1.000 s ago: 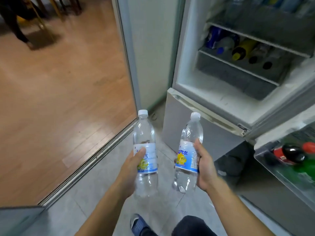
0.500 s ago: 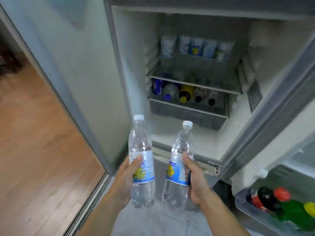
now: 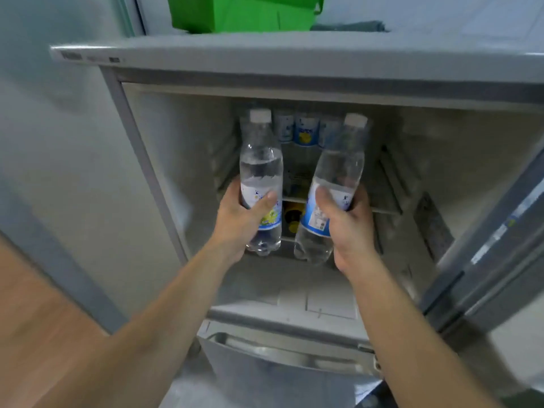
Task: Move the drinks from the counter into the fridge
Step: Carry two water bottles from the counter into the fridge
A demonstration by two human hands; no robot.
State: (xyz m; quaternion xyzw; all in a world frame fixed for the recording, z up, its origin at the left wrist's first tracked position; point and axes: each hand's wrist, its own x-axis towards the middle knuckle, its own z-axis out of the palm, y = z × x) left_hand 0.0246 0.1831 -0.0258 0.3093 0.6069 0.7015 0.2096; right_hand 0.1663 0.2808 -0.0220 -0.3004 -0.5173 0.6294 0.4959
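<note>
I hold two clear water bottles with white caps and blue-and-white labels. My left hand (image 3: 238,219) grips the left bottle (image 3: 260,160) upright around its label. My right hand (image 3: 348,225) grips the right bottle (image 3: 338,172), which leans slightly to the right. Both bottles are raised in front of the open fridge (image 3: 182,184), level with its wire shelf (image 3: 388,184). At the back of that shelf stand several like-labelled bottles (image 3: 306,132). A yellow-capped bottle (image 3: 293,216) lies below the shelf, partly hidden behind my bottles.
The fridge door (image 3: 482,254) stands open at the right. A green bag (image 3: 244,13) sits on top of the fridge. Below the open compartment is a closed lower drawer front (image 3: 282,375). Wooden floor (image 3: 32,325) shows at the lower left.
Both hands have lifted the bottles up and forward, from below the fridge opening to shelf height inside it. My view has tilted up to the fridge top.
</note>
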